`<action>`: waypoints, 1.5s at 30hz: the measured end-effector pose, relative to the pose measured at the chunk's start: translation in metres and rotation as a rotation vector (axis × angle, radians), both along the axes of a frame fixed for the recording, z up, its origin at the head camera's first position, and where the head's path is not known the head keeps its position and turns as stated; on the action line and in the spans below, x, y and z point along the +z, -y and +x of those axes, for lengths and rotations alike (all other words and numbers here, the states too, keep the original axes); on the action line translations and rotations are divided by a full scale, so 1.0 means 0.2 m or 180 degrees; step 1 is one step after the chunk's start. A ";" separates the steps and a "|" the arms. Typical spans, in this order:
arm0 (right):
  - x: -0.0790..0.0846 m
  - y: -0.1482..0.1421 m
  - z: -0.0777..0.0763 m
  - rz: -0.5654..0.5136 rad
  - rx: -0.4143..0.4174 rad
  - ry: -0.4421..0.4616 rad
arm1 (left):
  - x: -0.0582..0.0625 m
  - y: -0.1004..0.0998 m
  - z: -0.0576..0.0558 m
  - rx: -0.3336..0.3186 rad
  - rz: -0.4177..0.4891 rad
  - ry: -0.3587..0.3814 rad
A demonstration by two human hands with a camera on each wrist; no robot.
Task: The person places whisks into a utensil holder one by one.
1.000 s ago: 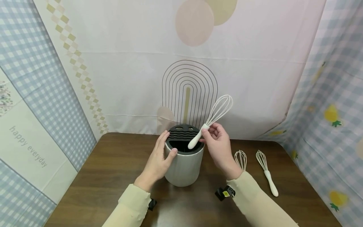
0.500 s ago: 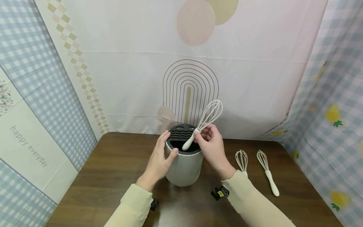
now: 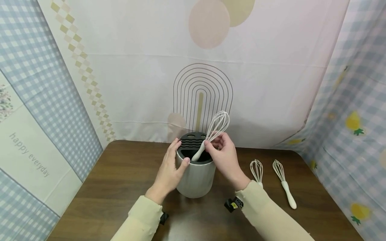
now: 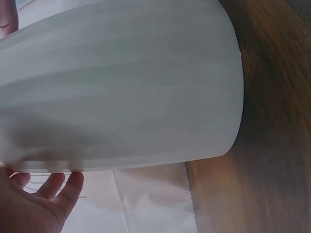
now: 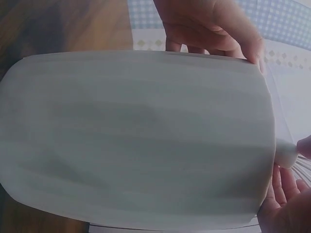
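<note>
A white, faintly ribbed utensil holder [image 3: 194,180] with a black slotted top [image 3: 193,144] stands upright on the table. My left hand [image 3: 169,172] grips its left side near the top, thumb at the front rim and fingers around the side. Between thumb and fingers, my right hand [image 3: 225,159] pinches a white whisk [image 3: 198,152] where handle meets wires. Its handle slants down, with the end at the wide front opening of the holder; the wire loops point up and right. In the right wrist view the holder's wall [image 5: 136,136] hides most of the whisk.
Two more white whisks lie on the table right of the holder; the nearer whisk [image 3: 256,171] is partly hidden by my right sleeve, the farther whisk [image 3: 284,185] shows whole. A printed white cloth [image 3: 141,100] hangs behind the brown wooden table [image 3: 120,180].
My right hand has moved left and slightly down with the whisk, bringing the handle's end lower into the holder's opening. The whisk stands steeper. My left hand has stayed on the holder.
</note>
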State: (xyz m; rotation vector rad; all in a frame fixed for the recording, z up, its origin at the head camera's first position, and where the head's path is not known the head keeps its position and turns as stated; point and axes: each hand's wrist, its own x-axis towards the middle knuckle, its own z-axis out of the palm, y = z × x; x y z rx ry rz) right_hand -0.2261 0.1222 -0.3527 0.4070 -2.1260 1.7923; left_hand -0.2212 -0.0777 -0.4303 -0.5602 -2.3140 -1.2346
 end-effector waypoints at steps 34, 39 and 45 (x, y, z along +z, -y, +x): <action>0.08 0.01 0.06 0.0409 0.0026 0.0043 | 0.02 0.04 -0.02 -0.0123 -0.0208 0.0022; 0.17 0.04 0.14 0.0524 0.0064 0.0084 | 0.02 0.03 -0.02 -0.0139 -0.0102 0.0006; 0.18 0.04 0.15 0.0660 0.0048 0.0025 | 0.01 0.03 -0.02 -0.0151 -0.0013 -0.0011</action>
